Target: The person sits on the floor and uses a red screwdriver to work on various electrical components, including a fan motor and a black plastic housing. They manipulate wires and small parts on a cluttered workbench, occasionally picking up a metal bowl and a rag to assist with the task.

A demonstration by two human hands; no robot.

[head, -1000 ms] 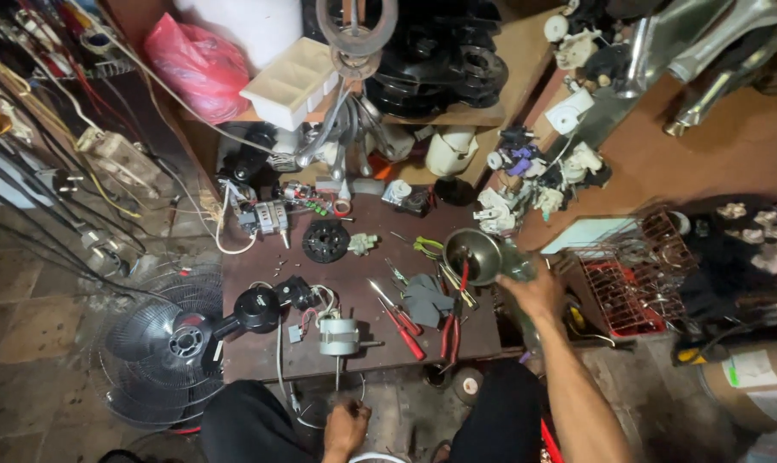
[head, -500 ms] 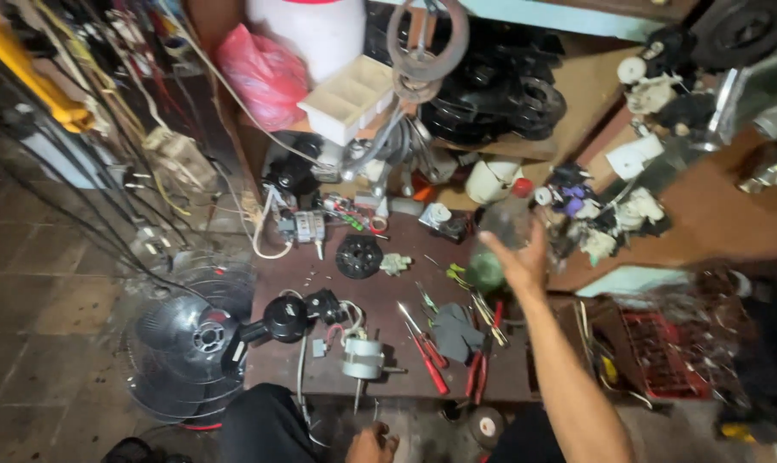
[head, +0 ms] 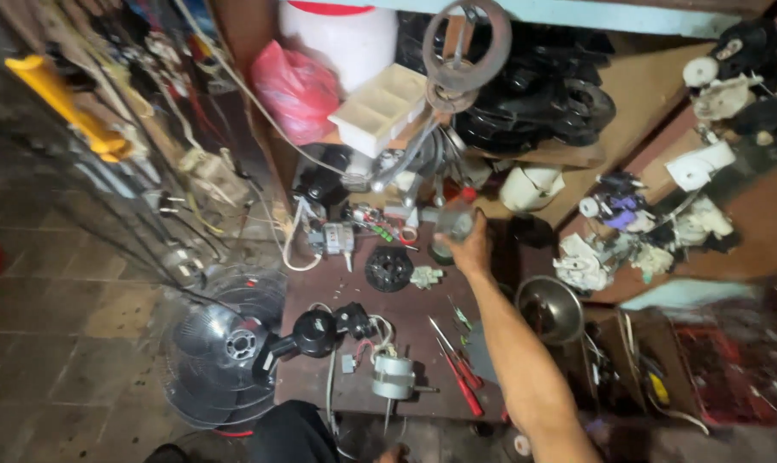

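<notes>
A small clear bottle point(head: 453, 225) with a red cap sits gripped in the right hand point(head: 470, 249), fingers wrapped around it, just beyond the black round fan part point(head: 389, 268) on the workbench point(head: 320, 283).

The left hand point(head: 394, 453) barely shows at the bench's near edge; I cannot tell its fingers.

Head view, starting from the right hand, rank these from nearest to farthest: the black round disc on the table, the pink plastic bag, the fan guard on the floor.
Measured from the right hand, which has its grip on a small clear bottle:
1. Black round disc, on the table just left of the hand.
2. Pink plastic bag, up on the shelf to the upper left.
3. Fan guard, down on the floor at lower left.
</notes>
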